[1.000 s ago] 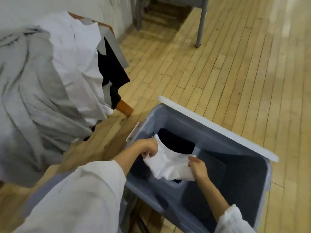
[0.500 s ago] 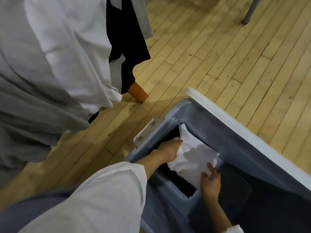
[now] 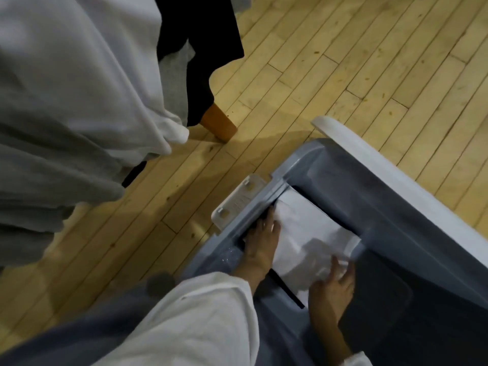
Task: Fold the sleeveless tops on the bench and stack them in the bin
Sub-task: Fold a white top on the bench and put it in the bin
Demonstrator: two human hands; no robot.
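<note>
The unfolded tops (image 3: 79, 101) hang over the bench at far left, covering all but one bench leg (image 3: 219, 125). The grey bin (image 3: 396, 207) stands on the floor at right. A folded white top (image 3: 303, 228) lies in its far-left corner, against the walls. The left hand (image 3: 261, 244), fingers straight, lies flat along the top's left edge, beside the bin wall. The right hand (image 3: 332, 286), fingers spread, presses the top's near edge. The bin's right part stays open.
</note>
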